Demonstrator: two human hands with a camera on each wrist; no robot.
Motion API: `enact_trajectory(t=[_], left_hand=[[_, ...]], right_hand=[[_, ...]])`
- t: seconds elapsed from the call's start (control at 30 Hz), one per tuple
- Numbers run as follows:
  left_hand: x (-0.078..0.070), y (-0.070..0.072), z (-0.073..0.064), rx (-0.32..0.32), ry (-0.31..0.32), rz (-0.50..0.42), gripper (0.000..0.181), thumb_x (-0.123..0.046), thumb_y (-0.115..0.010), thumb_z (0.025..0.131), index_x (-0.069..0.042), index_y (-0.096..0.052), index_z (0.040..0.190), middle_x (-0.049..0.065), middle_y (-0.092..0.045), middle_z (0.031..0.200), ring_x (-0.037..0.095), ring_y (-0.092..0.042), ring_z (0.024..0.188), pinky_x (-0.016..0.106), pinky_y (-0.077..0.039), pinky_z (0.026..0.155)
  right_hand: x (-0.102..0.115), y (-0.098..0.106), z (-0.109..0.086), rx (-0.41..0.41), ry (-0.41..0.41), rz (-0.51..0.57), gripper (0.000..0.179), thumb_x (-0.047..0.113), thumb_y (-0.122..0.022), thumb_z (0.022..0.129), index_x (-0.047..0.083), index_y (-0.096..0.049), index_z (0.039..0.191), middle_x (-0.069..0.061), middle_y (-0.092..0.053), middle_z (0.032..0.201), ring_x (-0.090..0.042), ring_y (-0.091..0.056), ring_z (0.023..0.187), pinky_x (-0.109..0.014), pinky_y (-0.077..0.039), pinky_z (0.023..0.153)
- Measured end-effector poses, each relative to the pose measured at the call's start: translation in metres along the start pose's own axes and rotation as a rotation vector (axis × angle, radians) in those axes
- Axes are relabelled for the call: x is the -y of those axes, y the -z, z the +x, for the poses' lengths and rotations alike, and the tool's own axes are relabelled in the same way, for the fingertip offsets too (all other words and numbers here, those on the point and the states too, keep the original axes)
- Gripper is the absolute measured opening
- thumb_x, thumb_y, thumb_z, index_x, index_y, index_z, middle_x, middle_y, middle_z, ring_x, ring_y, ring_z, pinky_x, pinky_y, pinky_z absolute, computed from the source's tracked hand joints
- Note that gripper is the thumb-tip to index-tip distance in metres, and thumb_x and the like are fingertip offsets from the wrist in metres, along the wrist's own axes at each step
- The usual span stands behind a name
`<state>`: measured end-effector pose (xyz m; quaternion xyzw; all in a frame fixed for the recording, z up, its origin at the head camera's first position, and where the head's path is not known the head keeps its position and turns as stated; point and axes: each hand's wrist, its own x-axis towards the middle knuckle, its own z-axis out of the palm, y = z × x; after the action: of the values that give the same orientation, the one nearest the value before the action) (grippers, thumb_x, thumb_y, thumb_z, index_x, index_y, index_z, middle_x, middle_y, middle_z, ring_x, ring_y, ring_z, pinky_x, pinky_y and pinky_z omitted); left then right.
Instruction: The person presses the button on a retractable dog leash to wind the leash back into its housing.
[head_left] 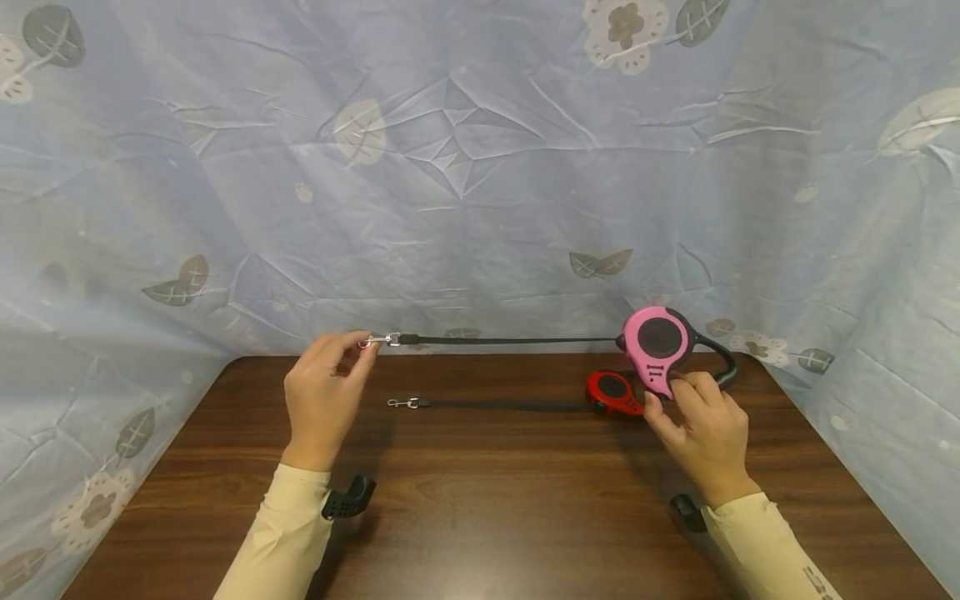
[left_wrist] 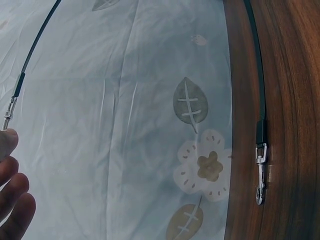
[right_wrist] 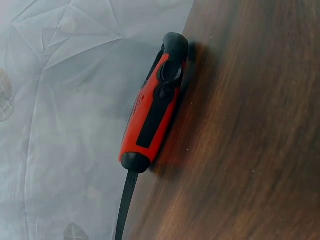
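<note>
My left hand (head_left: 322, 396) pinches the silver snap hook (head_left: 381, 340) of a pink retractable dog leash (head_left: 647, 342) between thumb and fingertips. In the left wrist view those fingers (left_wrist: 14, 187) show at the left edge below the hook. My right hand (head_left: 705, 425) grips the lower end of the pink casing, raised above the table. Its black strap (head_left: 510, 341) stretches nearly level between both hands. A red retractable leash (head_left: 611, 390) lies on the table behind, its strap pulled out to the left and ending in a silver hook (left_wrist: 260, 175). The right wrist view shows its red casing (right_wrist: 150, 110) but no hand.
The brown wooden table (head_left: 480, 500) ends at a pale blue curtain (head_left: 450, 233) with leaf and flower prints, which also hangs at both sides. Black wrist devices (head_left: 349, 497) sit at both cream sleeves (head_left: 281, 533).
</note>
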<state>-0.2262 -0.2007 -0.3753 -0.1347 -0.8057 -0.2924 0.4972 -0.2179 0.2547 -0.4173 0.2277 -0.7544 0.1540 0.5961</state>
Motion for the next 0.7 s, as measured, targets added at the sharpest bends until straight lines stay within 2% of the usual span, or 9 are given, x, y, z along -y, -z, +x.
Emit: enact_trajectory(t=[0.17,0.4,0.53,0.7], left_hand=[[-0.0009,-0.0026,-0.0004,-0.015,-0.012,-0.015,0.013,-0.011,-0.084,0.088,-0.004,-0.080,0.098,0.008,-0.072,0.082,0.019,-0.068,0.066,0.025,-0.051,0.061],[-0.0039,-0.0026,0.0000,-0.017,-0.002,-0.025,0.012,-0.012,-0.083,0.088,-0.005,-0.080,0.098,0.006,-0.072,0.082,0.018,-0.068,0.066,0.020,-0.049,0.063],[-0.0052,-0.0033,0.0000,-0.022,0.003,-0.046,0.012,-0.011,-0.084,0.088,-0.005,-0.080,0.097,0.005,-0.073,0.083,0.017,-0.068,0.067,0.015,-0.049,0.065],[-0.0079,-0.0050,0.0003,-0.006,-0.011,-0.063,0.011,-0.009,-0.083,0.087,-0.005,-0.080,0.097,0.005,-0.072,0.082,0.016,-0.068,0.068,0.011,-0.050,0.066]], right_hand=[[0.0014,-0.0010,0.0014,-0.044,-0.007,0.004,0.042,0.035,-0.061,0.096,0.000,-0.058,0.074,-0.015,-0.057,0.075,-0.030,-0.049,0.052,-0.043,-0.032,0.043],[0.0023,-0.0003,0.0029,-0.075,-0.019,0.006,0.043,0.035,-0.062,0.096,0.000,-0.056,0.071,-0.015,-0.056,0.073,-0.030,-0.043,0.049,-0.043,-0.029,0.042],[0.0041,0.0015,0.0032,-0.049,-0.030,0.013,0.043,0.036,-0.061,0.096,0.001,-0.056,0.072,-0.015,-0.055,0.074,-0.030,-0.045,0.051,-0.044,-0.031,0.043],[0.0049,0.0023,0.0003,0.016,-0.049,0.033,0.044,0.038,-0.059,0.096,-0.002,-0.061,0.078,-0.016,-0.059,0.079,-0.033,-0.054,0.059,-0.047,-0.041,0.050]])
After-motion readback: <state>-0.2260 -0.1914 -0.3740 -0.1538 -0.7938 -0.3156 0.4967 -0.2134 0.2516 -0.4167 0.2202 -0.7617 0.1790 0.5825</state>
